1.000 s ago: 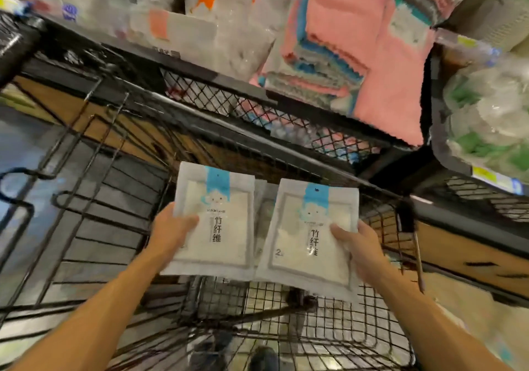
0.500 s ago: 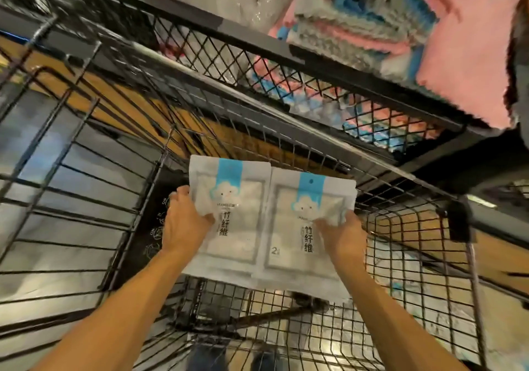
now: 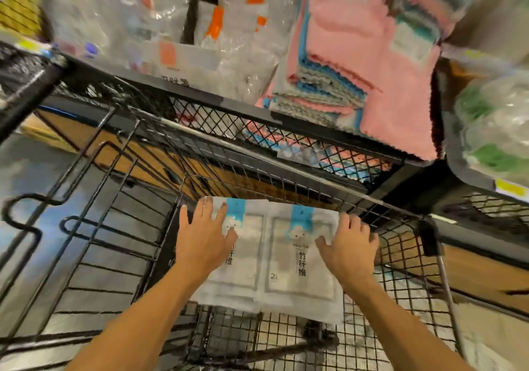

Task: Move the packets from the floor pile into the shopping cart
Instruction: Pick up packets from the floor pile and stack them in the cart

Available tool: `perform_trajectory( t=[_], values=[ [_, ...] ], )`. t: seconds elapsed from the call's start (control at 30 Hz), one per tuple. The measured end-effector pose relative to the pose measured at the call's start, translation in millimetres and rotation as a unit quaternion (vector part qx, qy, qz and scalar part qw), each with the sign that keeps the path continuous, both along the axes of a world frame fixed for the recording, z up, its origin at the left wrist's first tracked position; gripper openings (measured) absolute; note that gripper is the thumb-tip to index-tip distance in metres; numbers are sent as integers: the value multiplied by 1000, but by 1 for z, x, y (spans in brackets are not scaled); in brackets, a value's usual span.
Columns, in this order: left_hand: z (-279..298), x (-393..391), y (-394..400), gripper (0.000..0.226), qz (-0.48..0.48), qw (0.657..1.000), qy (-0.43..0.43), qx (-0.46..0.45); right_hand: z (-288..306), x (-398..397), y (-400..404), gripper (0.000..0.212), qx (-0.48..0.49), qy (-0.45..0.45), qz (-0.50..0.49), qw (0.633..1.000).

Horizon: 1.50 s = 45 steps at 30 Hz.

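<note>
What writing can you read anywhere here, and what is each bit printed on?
"竹纤维": right packet, running down its front.
"2": the same packet, lower left; what follows is blurred.
"纤维": left packet; the left hand hides the rest.
Bag on shelf: dark characters, too blurred.
Yellow shelf tag: unreadable.

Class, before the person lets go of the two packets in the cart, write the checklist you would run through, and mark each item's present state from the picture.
1. Both packets inside the shopping cart walls: ok.
2. Left hand flat on the left packet, fingers spread: ok.
3. Right hand on the right packet, at its right edge: ok.
4. Packets lying side by side, printed faces up: ok.
5. Packets resting on the cart floor or on other goods: cannot tell; their undersides are hidden.
6. More packets left on the floor pile: cannot tell; the pile is out of view.
</note>
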<state>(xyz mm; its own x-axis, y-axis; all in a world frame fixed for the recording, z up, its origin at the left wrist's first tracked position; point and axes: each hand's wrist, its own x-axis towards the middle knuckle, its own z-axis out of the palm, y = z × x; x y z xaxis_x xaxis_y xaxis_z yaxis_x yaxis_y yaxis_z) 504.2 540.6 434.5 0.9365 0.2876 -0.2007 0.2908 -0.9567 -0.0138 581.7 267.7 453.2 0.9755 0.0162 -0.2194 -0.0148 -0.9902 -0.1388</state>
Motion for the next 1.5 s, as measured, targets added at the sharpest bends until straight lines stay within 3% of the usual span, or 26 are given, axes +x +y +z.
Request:
perform_trajectory(
  t=[0.27, 0.43, 0.67, 0.8, 0.97, 1.2, 1.5],
  values=[
    [189, 32, -13, 76, -14, 998, -63, 18, 172, 16, -2, 63, 23, -14, 36, 999],
    [319, 30, -27, 62, -9, 991, -127, 33, 300, 16, -3, 52, 60, -105, 82, 989],
    [437, 8, -58, 59, -5, 986, -163, 45, 425, -14, -33, 60, 51, -186, 110, 975],
    [465, -7, -75, 54, -37, 975, -213, 45, 467, -50, -53, 60, 41, -236, 78, 968],
    [488, -25, -90, 55, -99, 968, -224, 51, 492, -106, -80, 44, 56, -282, 17, 958],
    [490, -67, -115, 54, -211, 950, -228, 13, 483, -213, -116, 54, 25, -251, -120, 960],
    [463, -149, -213, 54, -375, 904, -198, -58, 466, -389, -176, 55, -10, -227, -290, 930]
  ],
)
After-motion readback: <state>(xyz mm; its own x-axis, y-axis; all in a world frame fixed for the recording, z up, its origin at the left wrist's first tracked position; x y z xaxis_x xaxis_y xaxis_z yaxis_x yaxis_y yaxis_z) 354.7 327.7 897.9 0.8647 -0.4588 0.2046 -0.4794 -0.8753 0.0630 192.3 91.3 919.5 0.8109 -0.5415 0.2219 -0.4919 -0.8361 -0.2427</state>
